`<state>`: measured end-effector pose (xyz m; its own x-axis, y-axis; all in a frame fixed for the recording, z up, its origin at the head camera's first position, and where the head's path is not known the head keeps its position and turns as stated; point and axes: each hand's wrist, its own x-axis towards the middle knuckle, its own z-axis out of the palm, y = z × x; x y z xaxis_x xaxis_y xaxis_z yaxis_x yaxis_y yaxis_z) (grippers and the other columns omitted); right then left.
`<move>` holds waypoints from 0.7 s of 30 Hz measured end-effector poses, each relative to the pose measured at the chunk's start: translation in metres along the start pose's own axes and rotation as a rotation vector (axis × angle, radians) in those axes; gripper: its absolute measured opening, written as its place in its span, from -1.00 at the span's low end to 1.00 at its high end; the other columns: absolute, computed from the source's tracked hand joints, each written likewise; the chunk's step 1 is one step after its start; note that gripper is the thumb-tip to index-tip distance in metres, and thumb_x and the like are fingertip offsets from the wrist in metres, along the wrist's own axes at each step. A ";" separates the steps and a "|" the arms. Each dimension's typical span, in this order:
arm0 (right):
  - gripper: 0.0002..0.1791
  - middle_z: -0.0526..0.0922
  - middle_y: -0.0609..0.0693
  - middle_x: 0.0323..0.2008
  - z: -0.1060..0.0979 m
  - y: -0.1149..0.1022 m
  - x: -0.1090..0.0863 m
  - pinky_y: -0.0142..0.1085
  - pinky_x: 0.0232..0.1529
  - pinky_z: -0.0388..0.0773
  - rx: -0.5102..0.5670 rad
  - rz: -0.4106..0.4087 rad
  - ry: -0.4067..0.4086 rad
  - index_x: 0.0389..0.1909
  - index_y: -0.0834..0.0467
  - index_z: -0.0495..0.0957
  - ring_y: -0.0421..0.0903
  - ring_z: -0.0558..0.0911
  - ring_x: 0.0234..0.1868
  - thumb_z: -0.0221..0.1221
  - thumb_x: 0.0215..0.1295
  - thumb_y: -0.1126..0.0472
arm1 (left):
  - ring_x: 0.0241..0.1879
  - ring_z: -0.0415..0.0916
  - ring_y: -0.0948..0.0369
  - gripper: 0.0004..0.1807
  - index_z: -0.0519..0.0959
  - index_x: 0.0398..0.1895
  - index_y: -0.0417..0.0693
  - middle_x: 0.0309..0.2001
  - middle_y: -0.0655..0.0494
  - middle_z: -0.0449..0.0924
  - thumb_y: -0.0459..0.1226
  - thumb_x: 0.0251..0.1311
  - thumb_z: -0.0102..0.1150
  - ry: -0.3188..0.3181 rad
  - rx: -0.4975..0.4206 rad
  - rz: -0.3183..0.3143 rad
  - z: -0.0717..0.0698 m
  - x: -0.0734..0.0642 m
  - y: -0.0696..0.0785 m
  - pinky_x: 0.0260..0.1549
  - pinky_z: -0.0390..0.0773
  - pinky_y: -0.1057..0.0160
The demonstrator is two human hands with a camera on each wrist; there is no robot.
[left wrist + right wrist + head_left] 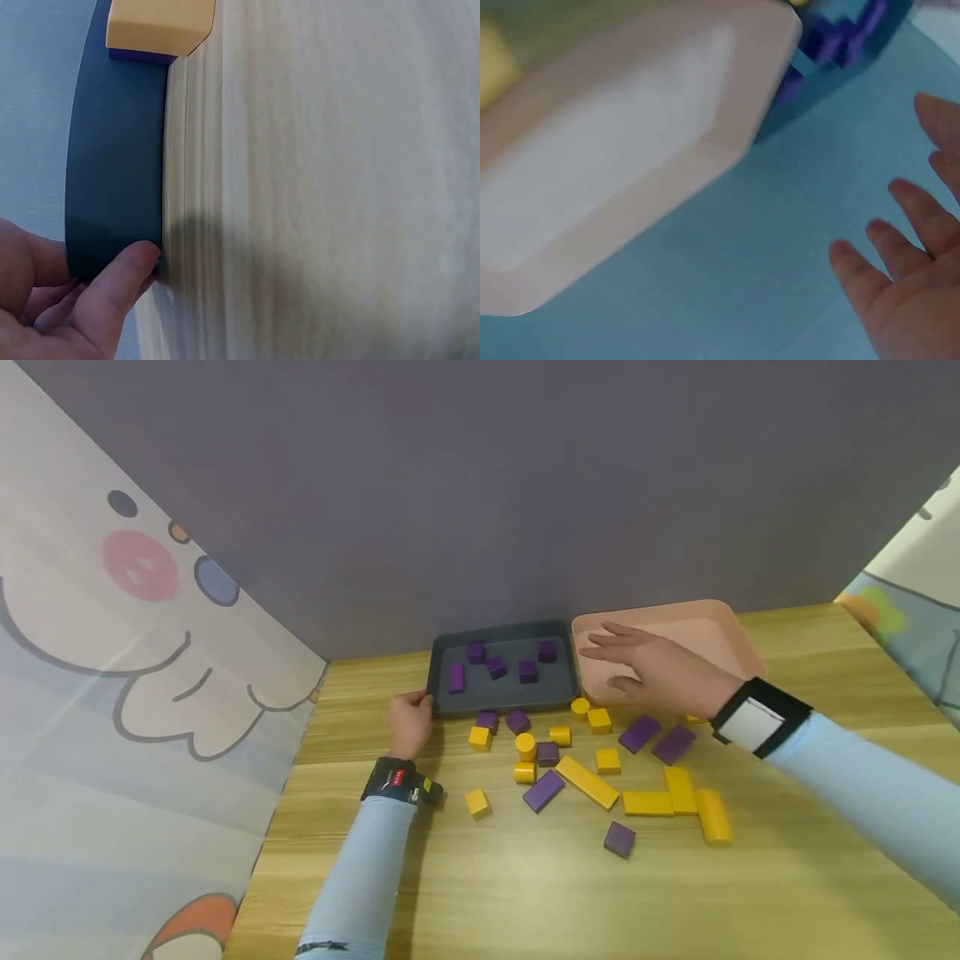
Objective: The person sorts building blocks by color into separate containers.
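Dk tray (pixel 487 695) pinched at its near-left corner by L hand (pixel 410 724); nothing held by R hand (pixel 651 667), over pink tray (pixel 707 637).
L thumb & fingers are clamped on the tray edge; R fingers are spread apart. Grip is best made light & level, so purple cubes (pixel 528 672) inside aren't slid abt. Loose yellow & purple blocks (pixel 588 782) are strewn on the near side, on wood-grain table (pixel 517 902), backed by grey wall (pixel 487 485), w/ cartoon-print panels (pixel 60 735) at left & right.
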<state>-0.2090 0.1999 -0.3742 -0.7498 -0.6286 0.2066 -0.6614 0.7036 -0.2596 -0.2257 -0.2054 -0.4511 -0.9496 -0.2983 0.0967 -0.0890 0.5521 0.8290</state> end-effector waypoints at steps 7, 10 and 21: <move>-0.11 0.04 0.04 0.65 0.031 0.006 -0.081 -0.03 0.65 -0.12 -0.133 -0.041 -0.062 0.64 -0.04 0.05 0.13 0.06 0.64 0.29 0.39 0.11 | -0.21 0.77 -0.18 -0.67 0.63 0.10 -0.45 0.04 -0.40 0.68 -0.38 0.41 0.10 -0.019 -0.029 -0.033 -0.009 0.001 -0.003 -0.41 0.76 0.21; -0.08 0.04 0.02 0.65 0.044 0.009 -0.099 -0.11 0.64 -0.14 -0.138 -0.013 -0.122 0.65 -0.07 0.00 0.09 0.05 0.65 0.29 0.39 0.09 | -0.20 0.77 -0.17 -0.67 0.63 0.10 -0.45 0.04 -0.40 0.67 -0.38 0.40 0.10 -0.012 -0.029 -0.043 -0.014 0.001 -0.007 -0.37 0.77 0.16; -0.23 0.24 -0.06 0.59 0.068 0.013 -0.113 0.17 0.42 0.35 -0.169 -0.056 -0.233 0.58 -0.11 0.21 0.19 0.29 0.55 0.17 0.40 0.34 | -0.19 0.77 -0.16 -0.66 0.62 0.13 -0.41 0.06 -0.37 0.68 -0.36 0.43 0.10 0.008 0.001 -0.096 -0.025 -0.005 -0.013 -0.37 0.76 0.20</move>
<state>-0.1315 0.2571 -0.4649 -0.7010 -0.7131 -0.0112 -0.7096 0.6990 -0.0889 -0.2123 -0.2303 -0.4486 -0.9341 -0.3564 0.0214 -0.1799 0.5217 0.8340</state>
